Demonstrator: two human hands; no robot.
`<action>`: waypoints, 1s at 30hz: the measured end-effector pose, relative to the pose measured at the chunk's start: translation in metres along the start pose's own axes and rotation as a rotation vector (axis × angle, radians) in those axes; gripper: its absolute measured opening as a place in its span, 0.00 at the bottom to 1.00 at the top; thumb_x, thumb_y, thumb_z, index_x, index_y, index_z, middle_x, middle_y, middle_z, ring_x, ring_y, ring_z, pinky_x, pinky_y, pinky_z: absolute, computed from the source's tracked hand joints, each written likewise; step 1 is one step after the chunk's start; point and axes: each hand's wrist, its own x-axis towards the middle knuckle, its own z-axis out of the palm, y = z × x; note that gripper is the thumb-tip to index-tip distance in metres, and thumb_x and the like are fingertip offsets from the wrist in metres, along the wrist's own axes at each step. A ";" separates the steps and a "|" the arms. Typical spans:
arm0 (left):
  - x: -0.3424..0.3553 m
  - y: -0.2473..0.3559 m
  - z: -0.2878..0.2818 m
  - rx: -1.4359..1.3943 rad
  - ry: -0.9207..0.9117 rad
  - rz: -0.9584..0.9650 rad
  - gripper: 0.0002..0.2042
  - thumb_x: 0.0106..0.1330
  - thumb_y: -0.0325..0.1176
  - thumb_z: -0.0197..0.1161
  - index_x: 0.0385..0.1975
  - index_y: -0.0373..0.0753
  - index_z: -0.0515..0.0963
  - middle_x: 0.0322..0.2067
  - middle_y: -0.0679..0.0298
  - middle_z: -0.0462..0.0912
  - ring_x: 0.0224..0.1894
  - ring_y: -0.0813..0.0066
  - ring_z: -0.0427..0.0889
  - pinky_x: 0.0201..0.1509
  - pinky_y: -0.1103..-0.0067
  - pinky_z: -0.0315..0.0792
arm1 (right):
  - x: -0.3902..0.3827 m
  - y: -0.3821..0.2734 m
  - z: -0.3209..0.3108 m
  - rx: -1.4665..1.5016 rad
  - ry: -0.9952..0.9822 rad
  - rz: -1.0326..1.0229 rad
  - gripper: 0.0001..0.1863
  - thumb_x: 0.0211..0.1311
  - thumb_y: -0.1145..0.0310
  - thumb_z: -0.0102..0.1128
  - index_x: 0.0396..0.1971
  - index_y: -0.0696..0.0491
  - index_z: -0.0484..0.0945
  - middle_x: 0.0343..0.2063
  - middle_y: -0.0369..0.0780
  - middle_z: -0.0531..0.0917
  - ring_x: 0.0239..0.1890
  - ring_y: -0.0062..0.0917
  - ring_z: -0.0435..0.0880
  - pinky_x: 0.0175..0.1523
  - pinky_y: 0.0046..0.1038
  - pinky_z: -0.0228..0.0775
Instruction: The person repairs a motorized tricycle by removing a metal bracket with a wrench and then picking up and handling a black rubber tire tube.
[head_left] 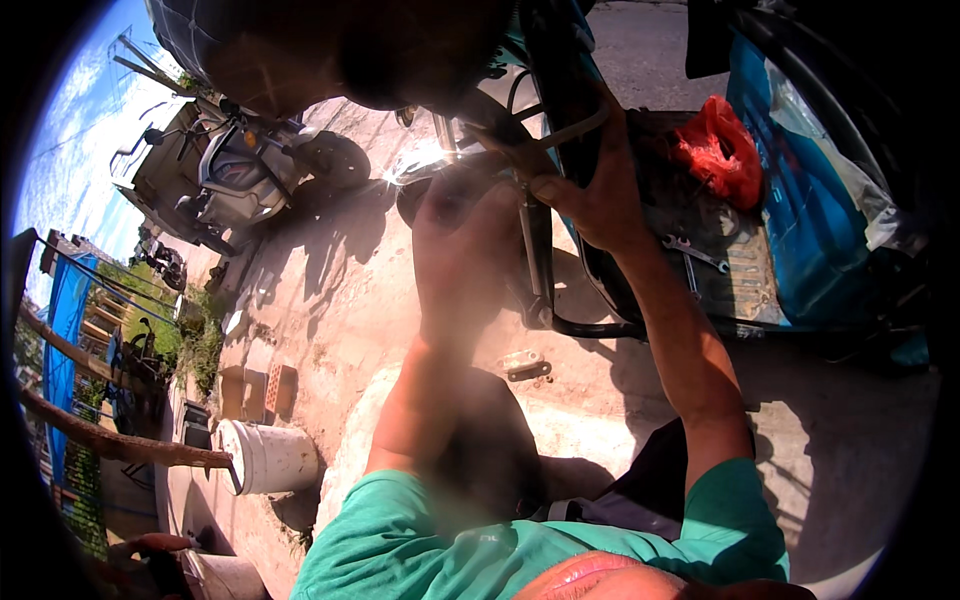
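Observation:
My left hand [465,225] is curled against a shiny, rounded metal part [430,165] below a large dark shape [330,50]; glare and its back hide most of the fingers. To its right, my right hand [605,205] reaches up along the dark frame [570,90] of a teal vehicle. Its thumb lies across toward a metal tube, and its other fingers are partly lost in shadow. Both hands are close together, on either side of an upright metal rod [532,250]. What the right hand grips is hard to make out.
On the vehicle's footboard lie a red plastic bag [718,150] and wrenches [695,258]. Small metal plates [524,365] rest on the concrete by my knees. A white bucket [268,457] and bricks [280,392] stand at left, a parked cargo tricycle [240,170] farther off.

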 end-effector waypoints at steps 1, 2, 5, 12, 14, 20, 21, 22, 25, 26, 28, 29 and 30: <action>0.000 -0.004 0.001 0.043 0.034 0.043 0.12 0.66 0.24 0.64 0.49 0.32 0.77 0.35 0.63 0.83 0.33 0.83 0.77 0.36 0.86 0.70 | 0.000 0.001 0.000 -0.005 0.005 -0.015 0.58 0.40 0.59 0.81 0.70 0.60 0.55 0.59 0.48 0.71 0.62 0.36 0.71 0.68 0.36 0.62; 0.000 -0.007 0.002 0.076 0.063 0.076 0.13 0.64 0.24 0.66 0.48 0.32 0.78 0.37 0.63 0.84 0.37 0.82 0.79 0.41 0.85 0.73 | 0.000 0.002 -0.001 -0.009 0.010 -0.031 0.57 0.39 0.63 0.82 0.69 0.60 0.56 0.59 0.49 0.71 0.63 0.38 0.72 0.68 0.36 0.63; 0.003 -0.012 0.003 0.172 0.135 0.143 0.13 0.62 0.23 0.68 0.47 0.30 0.78 0.39 0.62 0.85 0.41 0.79 0.82 0.47 0.83 0.75 | 0.000 0.004 0.000 0.005 0.004 0.002 0.58 0.38 0.61 0.82 0.69 0.60 0.56 0.59 0.49 0.71 0.64 0.38 0.71 0.68 0.36 0.63; 0.008 -0.009 0.007 0.295 0.170 0.154 0.13 0.62 0.24 0.68 0.45 0.29 0.79 0.38 0.60 0.87 0.41 0.77 0.84 0.49 0.82 0.75 | 0.002 -0.001 0.002 0.182 0.002 0.048 0.60 0.36 0.67 0.83 0.71 0.59 0.53 0.60 0.47 0.71 0.64 0.35 0.70 0.69 0.36 0.62; 0.010 -0.009 0.006 0.237 0.147 0.147 0.13 0.61 0.24 0.68 0.44 0.29 0.78 0.39 0.59 0.87 0.42 0.77 0.84 0.50 0.82 0.75 | 0.001 -0.003 0.001 0.188 -0.003 0.068 0.61 0.36 0.69 0.83 0.71 0.59 0.52 0.60 0.47 0.70 0.64 0.34 0.70 0.69 0.36 0.62; 0.017 -0.010 -0.002 0.109 0.056 0.111 0.13 0.61 0.23 0.67 0.45 0.29 0.78 0.39 0.59 0.86 0.42 0.76 0.84 0.51 0.80 0.75 | 0.002 -0.003 0.002 0.208 0.011 0.080 0.60 0.35 0.70 0.82 0.70 0.58 0.54 0.59 0.46 0.71 0.63 0.34 0.71 0.68 0.35 0.62; 0.018 -0.012 -0.003 0.106 0.059 0.126 0.13 0.61 0.23 0.68 0.44 0.29 0.78 0.39 0.59 0.86 0.42 0.76 0.83 0.50 0.80 0.75 | 0.002 -0.004 0.002 0.199 0.002 0.092 0.61 0.36 0.60 0.82 0.71 0.58 0.53 0.60 0.46 0.70 0.63 0.33 0.70 0.68 0.35 0.62; 0.019 -0.013 -0.004 0.103 0.062 0.141 0.12 0.61 0.23 0.68 0.44 0.29 0.78 0.38 0.60 0.86 0.41 0.76 0.83 0.50 0.81 0.75 | 0.003 -0.006 0.002 0.191 -0.007 0.105 0.63 0.37 0.49 0.82 0.71 0.58 0.53 0.60 0.45 0.70 0.64 0.32 0.70 0.69 0.35 0.61; 0.018 -0.015 -0.017 0.137 0.080 0.136 0.12 0.60 0.24 0.68 0.42 0.31 0.77 0.35 0.61 0.84 0.38 0.77 0.83 0.46 0.82 0.76 | 0.002 -0.006 0.002 0.130 -0.018 0.107 0.66 0.39 0.37 0.79 0.71 0.59 0.53 0.61 0.45 0.70 0.64 0.32 0.69 0.68 0.35 0.61; 0.017 -0.013 -0.025 0.156 0.088 0.125 0.12 0.60 0.24 0.69 0.42 0.31 0.77 0.34 0.62 0.84 0.37 0.78 0.82 0.44 0.82 0.76 | 0.002 -0.006 0.002 0.103 -0.019 0.101 0.65 0.40 0.36 0.78 0.71 0.58 0.53 0.61 0.45 0.70 0.64 0.32 0.69 0.68 0.35 0.61; 0.015 -0.012 -0.035 0.170 0.089 0.162 0.12 0.59 0.25 0.69 0.40 0.32 0.77 0.32 0.64 0.83 0.34 0.79 0.82 0.40 0.82 0.77 | 0.002 -0.006 0.000 0.074 -0.014 0.105 0.65 0.41 0.35 0.76 0.71 0.58 0.53 0.61 0.45 0.70 0.63 0.33 0.70 0.68 0.36 0.61; 0.014 -0.011 -0.041 0.177 0.088 0.180 0.12 0.58 0.25 0.69 0.40 0.32 0.77 0.32 0.64 0.83 0.33 0.80 0.81 0.38 0.83 0.77 | 0.002 -0.006 -0.001 0.058 -0.011 0.107 0.64 0.42 0.35 0.76 0.71 0.58 0.53 0.61 0.45 0.70 0.63 0.33 0.70 0.68 0.36 0.61; 0.013 -0.010 -0.057 0.299 0.036 0.155 0.11 0.59 0.25 0.69 0.40 0.32 0.77 0.32 0.65 0.83 0.33 0.80 0.81 0.38 0.82 0.77 | 0.001 -0.007 0.003 0.062 -0.018 0.095 0.64 0.42 0.35 0.75 0.71 0.58 0.53 0.61 0.45 0.70 0.63 0.33 0.70 0.68 0.36 0.61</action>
